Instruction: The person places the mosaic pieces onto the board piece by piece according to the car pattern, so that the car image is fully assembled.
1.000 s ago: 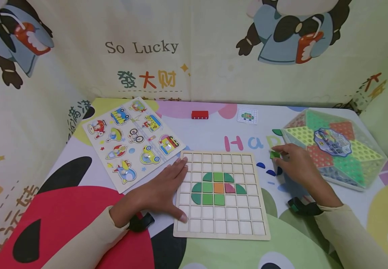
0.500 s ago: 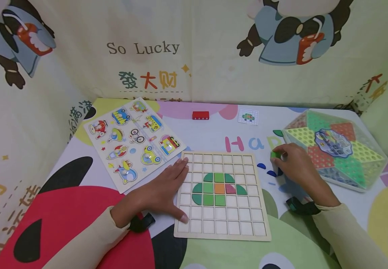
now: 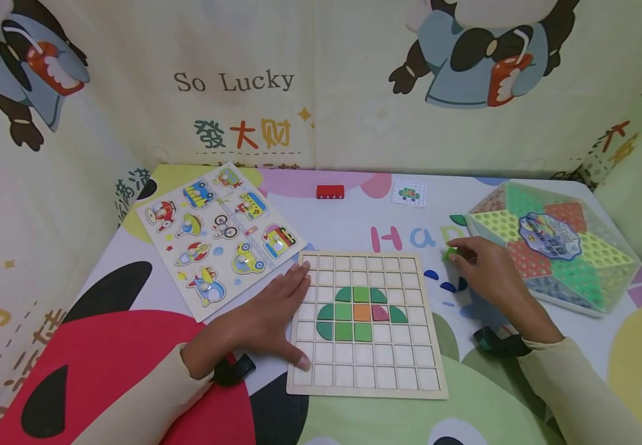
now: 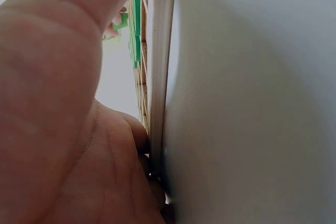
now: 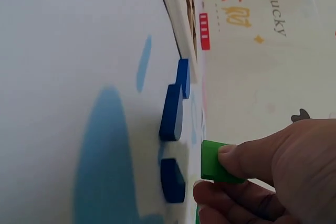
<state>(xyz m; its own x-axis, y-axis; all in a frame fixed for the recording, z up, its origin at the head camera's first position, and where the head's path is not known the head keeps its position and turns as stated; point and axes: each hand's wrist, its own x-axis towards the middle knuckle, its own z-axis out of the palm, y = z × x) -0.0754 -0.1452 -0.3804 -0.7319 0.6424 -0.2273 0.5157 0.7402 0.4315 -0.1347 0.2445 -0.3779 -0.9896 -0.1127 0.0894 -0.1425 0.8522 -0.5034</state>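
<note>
My left hand (image 3: 268, 318) rests with spread, straight fingers on the left edge of a wooden grid board (image 3: 354, 385). In its cells lie several green square tiles, dark green rounded ones, an orange square (image 3: 362, 313) and a pink quarter-round tile (image 3: 380, 313). To the right of the board, my right hand (image 3: 490, 272) pinches a green square tile (image 5: 211, 160) between thumb and fingers, held tilted in the right wrist view. Below that hand lie blue rounded pieces, one (image 5: 172, 113) nearest the board. The left wrist view shows my palm (image 4: 47, 103) against the board's side (image 4: 161, 51).
A clear plastic box (image 3: 555, 278) of coloured pieces stands at the right, with a dark green piece (image 3: 457, 219) by its left corner. A small picture card (image 3: 409, 193) and a red block (image 3: 330, 192) lie at the back. A picture puzzle board (image 3: 218, 250) lies left.
The green tile has turned between my right fingers and tilts differently. My right hand stays in nearly the same place, and my left hand has not moved on the board.
</note>
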